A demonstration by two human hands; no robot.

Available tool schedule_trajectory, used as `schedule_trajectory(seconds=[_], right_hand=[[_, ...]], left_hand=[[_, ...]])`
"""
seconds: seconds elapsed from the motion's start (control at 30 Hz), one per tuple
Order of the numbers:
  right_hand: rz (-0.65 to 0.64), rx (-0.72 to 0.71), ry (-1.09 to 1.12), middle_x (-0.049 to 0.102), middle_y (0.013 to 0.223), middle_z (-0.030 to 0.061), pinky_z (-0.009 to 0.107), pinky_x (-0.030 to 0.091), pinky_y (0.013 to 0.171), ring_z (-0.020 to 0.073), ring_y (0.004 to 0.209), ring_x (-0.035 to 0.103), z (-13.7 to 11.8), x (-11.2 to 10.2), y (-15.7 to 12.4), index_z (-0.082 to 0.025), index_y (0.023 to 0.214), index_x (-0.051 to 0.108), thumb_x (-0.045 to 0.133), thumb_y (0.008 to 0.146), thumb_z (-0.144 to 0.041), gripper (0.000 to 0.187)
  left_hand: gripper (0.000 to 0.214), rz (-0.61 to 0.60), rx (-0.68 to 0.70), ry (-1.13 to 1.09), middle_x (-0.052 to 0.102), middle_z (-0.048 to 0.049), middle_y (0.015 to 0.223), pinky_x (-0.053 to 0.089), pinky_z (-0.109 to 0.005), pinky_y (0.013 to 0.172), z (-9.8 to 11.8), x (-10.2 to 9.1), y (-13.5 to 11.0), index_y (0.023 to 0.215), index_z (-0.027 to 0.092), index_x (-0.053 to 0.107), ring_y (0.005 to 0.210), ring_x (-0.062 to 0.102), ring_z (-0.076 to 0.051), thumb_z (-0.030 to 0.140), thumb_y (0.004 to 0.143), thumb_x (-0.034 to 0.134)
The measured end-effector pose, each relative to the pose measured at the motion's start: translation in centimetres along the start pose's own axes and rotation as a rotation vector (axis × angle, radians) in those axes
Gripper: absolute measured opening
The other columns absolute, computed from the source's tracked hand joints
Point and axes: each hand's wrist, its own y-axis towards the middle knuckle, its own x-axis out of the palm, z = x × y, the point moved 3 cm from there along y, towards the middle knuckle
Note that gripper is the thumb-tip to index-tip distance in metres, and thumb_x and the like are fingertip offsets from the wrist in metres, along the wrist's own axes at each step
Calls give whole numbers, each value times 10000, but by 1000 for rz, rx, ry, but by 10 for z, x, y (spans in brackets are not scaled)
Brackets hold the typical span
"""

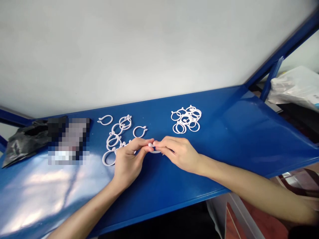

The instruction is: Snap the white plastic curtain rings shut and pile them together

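Observation:
Between my two hands is a white plastic ring [156, 152], mostly hidden by the fingers. My left hand [131, 159] pinches it near its small knob with thumb and fingertips. From the other side my right hand [180, 152] grips the same ring, fingertips almost touching those of the left. Behind and beside my left hand lie several loose white rings [108, 158], some with a visible gap at the knob. A separate ring [140, 132] rests just beyond the left fingers. Farther off to the right is a heap of similar rings [185, 120], which look closed.
The blue metal shelf [211, 139] backs onto a pale wall [149, 49]. At the left lie a black plastic bag [30, 141] and a blurred-out flat object [72, 137]. A blue frame post [271, 79] and a clear plastic bag [296, 86] stand at the right.

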Motion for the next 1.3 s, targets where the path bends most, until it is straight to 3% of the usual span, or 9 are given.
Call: schedule_trajectory(seconds=[0.1, 0.17, 0.27, 0.43, 0.6, 0.8, 0.97, 1.13, 1.3], right_hand=[[-4, -2, -233, 707, 1063, 82, 315, 573, 754, 169, 894, 684, 13, -12, 11, -198, 1099, 708, 479, 1051, -281, 248], [77, 63, -413, 693, 1051, 96, 333, 551, 722, 187, 877, 665, 27, -27, 18, -187, 1078, 721, 487, 1041, -284, 256], [168, 187, -577, 697, 973, 85, 374, 529, 734, 226, 890, 631, 51, -52, 25, -198, 1031, 739, 545, 998, -265, 208], [162, 289, -655, 707, 898, 88, 429, 512, 765, 282, 923, 561, 76, -73, 26, -209, 973, 742, 577, 940, -248, 172], [123, 304, -763, 673, 896, 120, 449, 504, 761, 310, 943, 515, 78, -73, 24, -189, 903, 745, 591, 925, -242, 165], [181, 206, -749, 678, 935, 113, 456, 516, 785, 303, 962, 514, 63, -69, 24, -201, 974, 747, 564, 958, -264, 194], [95, 85, -614, 695, 991, 90, 478, 516, 874, 283, 982, 556, 42, -48, 23, -223, 1023, 722, 541, 994, -254, 186], [-52, 32, -318, 683, 1179, 97, 443, 562, 904, 243, 1061, 638, 23, -20, 15, -208, 1236, 616, 553, 1008, -299, 253], [-32, 22, -133, 719, 1103, 68, 351, 596, 822, 177, 942, 698, 14, -12, 9, -211, 1193, 594, 512, 1029, -234, 185]], left_hand=[[198, -20, 119, 289, 764, -47, 998, 589, -334, 809, -7, -6, 13, 1082, 232, 735, 866, 708, -191, 351, 943, 659], [248, 36, 244, 519, 752, -86, 1012, 560, -419, 877, -14, -10, 20, 1150, 203, 707, 949, 665, -252, 328, 945, 647], [379, 36, 300, 748, 702, -153, 1122, 523, -489, 895, -29, -11, 25, 1289, 179, 639, 1036, 611, -317, 346, 950, 619], [526, -51, 259, 813, 671, -144, 1151, 489, -491, 915, -44, -6, 26, 1433, 174, 520, 1070, 577, -330, 416, 968, 566], [440, -83, 195, 839, 656, -127, 1041, 483, -448, 856, -45, -5, 27, 1336, 163, 608, 990, 581, -307, 395, 965, 562], [267, -86, 226, 802, 699, -88, 904, 454, -413, 795, -40, -5, 27, 1158, 177, 684, 914, 579, -284, 317, 965, 565], [206, 12, 310, 659, 735, -66, 877, 483, -389, 799, -24, -9, 26, 1098, 195, 695, 870, 606, -243, 235, 984, 528], [234, -93, 46, 136, 753, -46, 929, 574, -301, 771, -9, -9, 22, 1136, 204, 683, 827, 709, -169, 345, 987, 570], [351, -180, -165, -184, 779, -74, 1011, 622, -295, 804, -9, -1, 16, 1170, 185, 687, 879, 760, -190, 456, 963, 601]])
